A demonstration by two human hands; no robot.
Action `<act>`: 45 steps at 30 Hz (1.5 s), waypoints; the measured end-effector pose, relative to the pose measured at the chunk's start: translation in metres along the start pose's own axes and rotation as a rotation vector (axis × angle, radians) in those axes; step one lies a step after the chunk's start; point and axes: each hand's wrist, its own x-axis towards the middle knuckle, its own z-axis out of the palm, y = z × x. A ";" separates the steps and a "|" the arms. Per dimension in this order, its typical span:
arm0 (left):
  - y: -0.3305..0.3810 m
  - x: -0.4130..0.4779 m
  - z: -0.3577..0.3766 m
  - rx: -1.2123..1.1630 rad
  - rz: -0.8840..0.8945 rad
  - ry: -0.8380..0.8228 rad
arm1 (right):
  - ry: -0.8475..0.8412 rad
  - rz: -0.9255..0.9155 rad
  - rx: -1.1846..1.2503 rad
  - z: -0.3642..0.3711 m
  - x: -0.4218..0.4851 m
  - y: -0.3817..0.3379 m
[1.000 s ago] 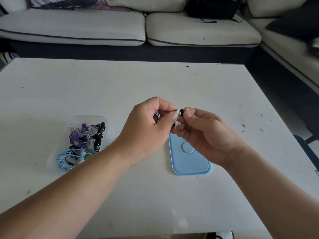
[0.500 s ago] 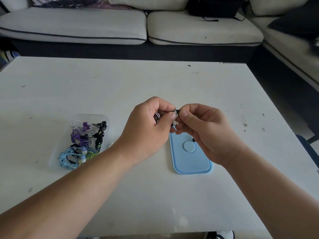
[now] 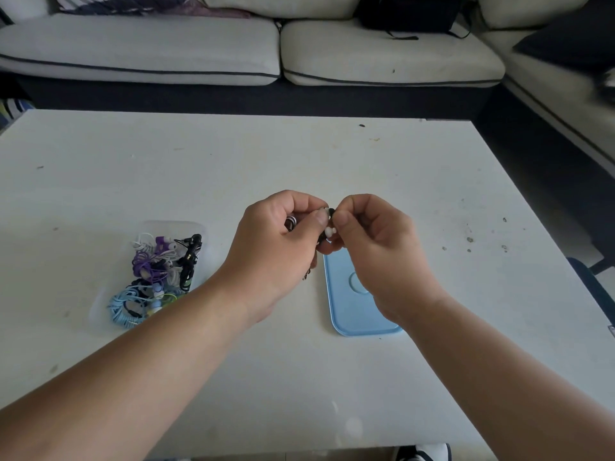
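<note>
Table (image 3: 299,161), clear tub (image 3: 100,314) of earphones (image 3: 156,271), earbud (image 3: 329,231) pinched

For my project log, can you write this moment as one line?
left hand: pinches earphone | right hand: pinches earphone | clear box: coiled earphones inside | blue lid: flat on table

This is a living room in a home. A cream corner sofa (image 3: 166,51) with dark piping runs along the far side and down the right. A black bag (image 3: 406,11) and a striped cloth (image 3: 116,3) lie on it. In front stands a low white surface (image 3: 233,161), scuffed and speckled like a much-used coffee table.
</note>
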 end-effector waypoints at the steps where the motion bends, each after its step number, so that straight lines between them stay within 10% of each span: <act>1: -0.001 0.000 0.000 -0.017 -0.013 0.004 | -0.005 0.016 0.022 0.001 0.000 0.000; 24: 0.002 -0.002 0.002 -0.222 -0.131 -0.006 | 0.095 -0.092 -0.012 0.006 -0.002 -0.001; 45: -0.001 -0.003 -0.013 -0.218 -0.028 -0.201 | -0.415 0.275 0.526 -0.018 0.009 0.007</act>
